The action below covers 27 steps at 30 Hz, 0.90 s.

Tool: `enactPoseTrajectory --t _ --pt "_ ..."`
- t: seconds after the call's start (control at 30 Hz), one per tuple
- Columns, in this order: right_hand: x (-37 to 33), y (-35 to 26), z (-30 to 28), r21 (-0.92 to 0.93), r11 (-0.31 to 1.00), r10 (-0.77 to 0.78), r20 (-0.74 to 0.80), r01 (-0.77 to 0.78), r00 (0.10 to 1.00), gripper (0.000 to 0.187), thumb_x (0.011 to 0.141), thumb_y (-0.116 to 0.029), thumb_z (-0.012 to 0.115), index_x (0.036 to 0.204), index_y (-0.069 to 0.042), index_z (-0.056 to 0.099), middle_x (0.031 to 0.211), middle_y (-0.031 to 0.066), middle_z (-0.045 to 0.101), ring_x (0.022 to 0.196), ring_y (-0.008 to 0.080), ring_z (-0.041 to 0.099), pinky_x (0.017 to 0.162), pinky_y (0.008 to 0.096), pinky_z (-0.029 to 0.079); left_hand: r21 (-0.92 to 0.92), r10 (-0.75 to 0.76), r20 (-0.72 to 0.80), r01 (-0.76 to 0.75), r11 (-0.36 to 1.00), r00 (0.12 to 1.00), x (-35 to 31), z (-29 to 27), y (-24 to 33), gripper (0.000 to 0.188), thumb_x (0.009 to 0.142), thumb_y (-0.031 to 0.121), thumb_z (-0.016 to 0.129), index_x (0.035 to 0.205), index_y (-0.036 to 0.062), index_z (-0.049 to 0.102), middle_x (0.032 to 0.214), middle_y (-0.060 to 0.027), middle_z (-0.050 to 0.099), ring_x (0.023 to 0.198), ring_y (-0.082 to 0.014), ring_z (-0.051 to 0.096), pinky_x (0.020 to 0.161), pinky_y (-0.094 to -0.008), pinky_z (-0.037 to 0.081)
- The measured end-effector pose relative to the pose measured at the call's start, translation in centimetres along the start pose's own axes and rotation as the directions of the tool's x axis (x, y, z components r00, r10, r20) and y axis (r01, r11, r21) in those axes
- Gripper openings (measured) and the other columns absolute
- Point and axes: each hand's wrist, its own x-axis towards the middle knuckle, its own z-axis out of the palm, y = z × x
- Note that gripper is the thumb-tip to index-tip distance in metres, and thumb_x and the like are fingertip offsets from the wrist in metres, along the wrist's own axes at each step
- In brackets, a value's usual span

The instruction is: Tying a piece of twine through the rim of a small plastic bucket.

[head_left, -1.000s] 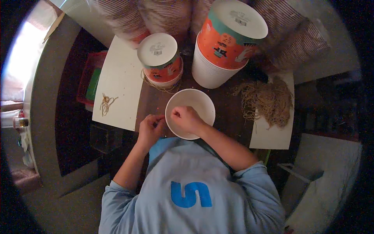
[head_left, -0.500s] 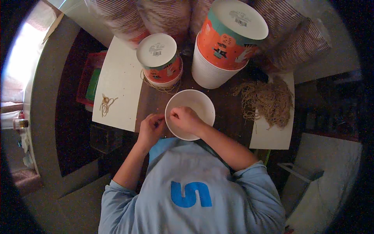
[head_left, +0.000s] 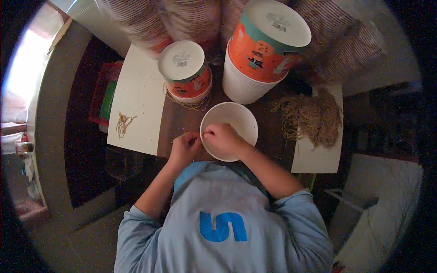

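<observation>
An open paper bucket point(head_left: 241, 119) with a white inside stands at the table's front edge, close to my body. My right hand point(head_left: 221, 138) reaches over its opening, fingers pinched together just inside the left part of the rim. Outside that same part of the rim is my left hand point(head_left: 185, 146), its fingers curled and closed against the wall. Whatever lies between the fingertips of either hand is too small to make out.
Behind stand a short upturned orange bucket stack point(head_left: 187, 84) ringed by cord loops and a taller one point(head_left: 261, 59). Tangled brown cords point(head_left: 312, 118) lie at right, a small cord bundle point(head_left: 124, 123) on the left white board point(head_left: 139, 95). Plastic-wrapped bucket stacks point(head_left: 193, 22) line the back.
The open bucket has shifted slightly to the right. Both hands have moved right with it, staying at its left rim.
</observation>
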Motion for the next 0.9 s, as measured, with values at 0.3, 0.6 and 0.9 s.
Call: enactPoseTrajectory --t 0.3,0.6,0.9 --pt "-6.7 -2.3 -6.2 -0.011 0.99 0.136 -0.179 -0.14 0.974 0.019 0.078 -0.011 0.059 0.095 -0.001 0.058 0.079 0.0103 0.061 0.071 0.0192 0.059 0.068 0.0294 0.048 -0.803 -0.233 0.538 0.577 0.151 0.81 0.0 2.0 2.3 0.014 0.082 0.016 0.048 0.088 0.0062 0.057 0.107 -0.0138 0.059 0.102 -0.024 0.054 0.085 -0.0374 0.042" --pt "-9.1 2.5 2.9 0.043 0.997 -0.062 -0.079 0.065 0.995 0.013 0.078 -0.007 0.057 0.089 -0.002 0.062 0.085 0.0125 0.062 0.08 0.0212 0.061 0.071 0.0313 0.047 -0.737 -0.189 0.54 0.569 0.364 0.82 -2.2 3.6 1.5 0.01 0.081 0.015 0.05 0.076 0.0082 0.055 0.102 -0.0108 0.061 0.092 -0.0195 0.055 0.086 -0.0343 0.039" --pt "-8.7 2.0 3.2 0.61 0.784 0.3 -0.215 -0.112 0.929 0.015 0.081 -0.016 0.061 0.084 -0.001 0.061 0.079 0.0053 0.062 0.07 0.0107 0.056 0.064 0.0252 0.046 -0.455 0.024 0.206 0.073 0.888 0.978 -3.1 3.1 1.6 0.007 0.08 0.007 0.054 0.084 0.0008 0.056 0.085 -0.005 0.059 0.078 -0.0112 0.055 0.07 -0.0248 0.044"
